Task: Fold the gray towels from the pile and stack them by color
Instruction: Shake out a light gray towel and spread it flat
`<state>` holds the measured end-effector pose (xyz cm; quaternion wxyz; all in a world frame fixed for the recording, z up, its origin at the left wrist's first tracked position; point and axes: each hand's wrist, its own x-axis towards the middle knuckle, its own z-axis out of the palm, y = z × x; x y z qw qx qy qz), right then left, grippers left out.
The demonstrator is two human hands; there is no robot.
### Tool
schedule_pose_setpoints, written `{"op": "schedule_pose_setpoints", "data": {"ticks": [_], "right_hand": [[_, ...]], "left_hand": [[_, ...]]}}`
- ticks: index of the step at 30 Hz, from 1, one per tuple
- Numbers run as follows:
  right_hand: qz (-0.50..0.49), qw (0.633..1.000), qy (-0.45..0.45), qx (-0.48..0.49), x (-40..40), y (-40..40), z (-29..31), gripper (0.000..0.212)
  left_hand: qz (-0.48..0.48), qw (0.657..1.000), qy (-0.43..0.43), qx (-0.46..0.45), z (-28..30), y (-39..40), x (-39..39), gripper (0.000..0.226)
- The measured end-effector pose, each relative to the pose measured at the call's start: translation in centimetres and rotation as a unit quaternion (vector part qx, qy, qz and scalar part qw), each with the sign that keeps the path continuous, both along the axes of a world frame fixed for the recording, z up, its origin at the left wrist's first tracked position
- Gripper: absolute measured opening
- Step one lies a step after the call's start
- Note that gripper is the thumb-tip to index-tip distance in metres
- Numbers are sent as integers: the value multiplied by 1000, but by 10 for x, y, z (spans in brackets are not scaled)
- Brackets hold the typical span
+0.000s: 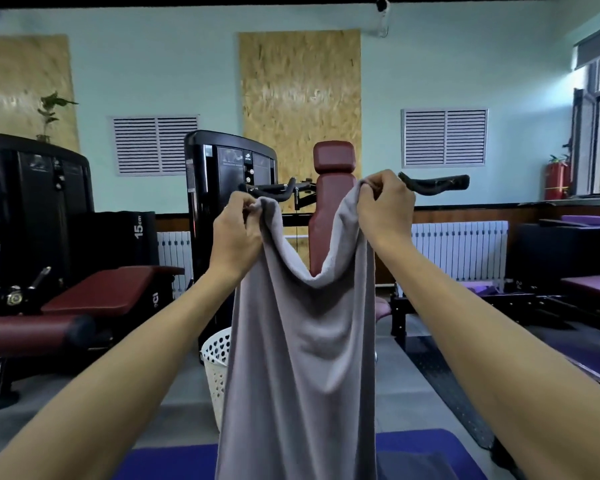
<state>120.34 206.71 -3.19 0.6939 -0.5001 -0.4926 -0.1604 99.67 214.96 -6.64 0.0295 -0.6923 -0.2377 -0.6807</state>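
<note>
We saw the left hand [236, 233] and right hand [385, 206] each pinching a top corner of the gray towel [302, 358]; it hung down between them.

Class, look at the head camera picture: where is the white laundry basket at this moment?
The white basket stands on the floor left of centre, partly hidden behind the hanging gray towel, below the left hand and beside the black weight machine.

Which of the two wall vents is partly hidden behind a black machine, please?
The left vent: the black machine covers its lower right corner, whereas the right vent shows whole.
</note>
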Motion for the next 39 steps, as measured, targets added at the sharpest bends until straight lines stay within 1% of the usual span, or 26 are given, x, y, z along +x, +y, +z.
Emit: {"op": "schedule_pose_setpoints", "data": {"ticks": [3, 5, 7, 10, 13, 17, 20, 22, 26, 30, 33, 36, 39], "right_hand": [[-5, 995, 30, -98, 20, 37, -13, 16], [0, 985, 28, -173, 32, 66, -25, 19], [11, 976, 29, -215, 41, 92, -36, 20], [19, 975, 33, -218, 52, 126, -42, 23], [17, 977, 14, -214, 63, 160, -35, 22], [6, 980, 8, -200, 72, 193, -24, 21], [6, 984, 5, -180, 76, 201, -20, 19], [16, 985, 12, -168, 78, 201, -20, 20], [70, 982, 51, -168, 79, 187, -26, 27], [84, 976, 63, -189, 75, 157, -37, 22], [82, 972, 34, -218, 67, 122, -58, 19], [77, 966, -6, -248, 57, 78, -90, 18], [84, 953, 3, -291, 47, 34, -130, 18]], "left_hand": [[12, 997, 40, -66, -22, 44, 2, 8], [28, 988, 85, -128, -33, 77, 4, 7], [45, 975, 102, -191, -38, 112, 6, 7], [54, 964, 82, -247, -35, 161, 12, 7], [43, 960, 51, -272, -28, 198, 20, 6], [47, 965, 9, -259, -6, 230, 30, 4], [54, 970, -7, -236, 8, 241, 32, 5], [52, 971, -18, -231, 12, 239, 32, 7], [-25, 958, -46, -282, 11, 220, 30, 8], [-21, 948, -4, -316, 3, 180, 18, 10], [-9, 940, 36, -340, -14, 138, 8, 11], [-7, 924, 89, -373, -45, 91, -3, 11], [11, 908, 136, -395, -85, 43, -13, 13]]}}
